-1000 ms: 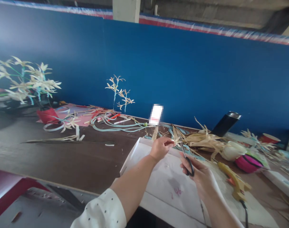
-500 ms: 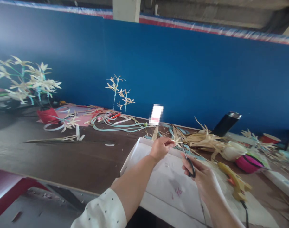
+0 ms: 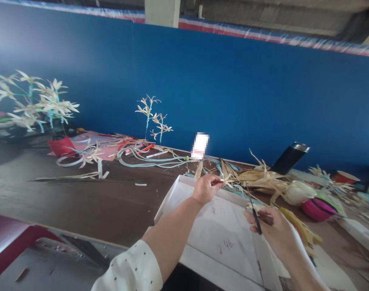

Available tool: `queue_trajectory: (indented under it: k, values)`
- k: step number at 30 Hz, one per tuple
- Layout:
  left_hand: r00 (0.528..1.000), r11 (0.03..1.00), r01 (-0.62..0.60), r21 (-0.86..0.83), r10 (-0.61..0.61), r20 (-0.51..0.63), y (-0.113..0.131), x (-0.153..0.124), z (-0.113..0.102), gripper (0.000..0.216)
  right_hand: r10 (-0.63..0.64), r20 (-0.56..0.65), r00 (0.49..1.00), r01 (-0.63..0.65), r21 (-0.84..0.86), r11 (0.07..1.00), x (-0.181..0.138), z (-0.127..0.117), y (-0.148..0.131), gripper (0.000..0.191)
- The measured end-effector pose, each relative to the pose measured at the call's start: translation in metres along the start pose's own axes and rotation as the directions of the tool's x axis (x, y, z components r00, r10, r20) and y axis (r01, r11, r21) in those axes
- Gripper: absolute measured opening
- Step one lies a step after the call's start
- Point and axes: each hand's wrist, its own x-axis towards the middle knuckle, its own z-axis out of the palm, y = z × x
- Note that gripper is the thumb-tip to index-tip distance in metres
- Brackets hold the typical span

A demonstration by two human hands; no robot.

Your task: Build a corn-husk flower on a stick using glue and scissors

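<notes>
My left hand [image 3: 206, 188] is closed in a pinch on a small pale husk flower [image 3: 227, 180], whose petals stick out to the right of the fingertips. It is held above the far part of a shallow white box [image 3: 202, 258]. Over the box's right side, my right hand [image 3: 271, 224] grips a pair of black-handled scissors [image 3: 255, 216] with the blades pointing up and away. A gap separates the blades from the flower. Behind both hands lies a heap of dry corn husks [image 3: 260, 180].
To the right are a yellow glue gun [image 3: 307, 236], a pink-and-black pouch [image 3: 319, 208] and a leaning black flask [image 3: 290, 157]. Finished husk flowers [image 3: 45, 103] rise from a red pot [image 3: 61, 146] at left. A blue partition [image 3: 233, 89] stands behind the table [image 3: 117, 210].
My right hand has drawn the scissors back to the right, away from the flower. The left hand stays nearly in place with the flower.
</notes>
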Motion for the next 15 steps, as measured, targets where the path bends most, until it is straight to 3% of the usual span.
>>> queue_trajectory:
  k: [4,8,12,15]
  values:
    - [1.000,1.000,0.017,0.026,-0.018,0.025,0.001,-0.001,-0.001,0.016,-0.092,-0.019,0.996,0.076,-0.412,0.908,0.002,-0.017,0.019,0.031]
    - [0.998,0.998,0.032,0.059,-0.035,0.051,0.006,-0.002,-0.004,0.019,-0.083,-0.052,0.995,0.025,-0.683,0.730,-0.004,-0.019,0.027,0.032]
    - [0.997,0.997,0.043,0.061,-0.047,0.061,0.012,-0.002,-0.006,0.019,-0.048,-0.021,0.999,0.012,-0.795,0.607,-0.004,-0.021,0.031,0.027]
    - [0.997,0.997,0.046,0.059,-0.050,0.067,0.016,-0.002,-0.008,0.017,0.002,0.037,0.999,0.028,-0.782,0.623,0.004,-0.025,0.039,0.026]
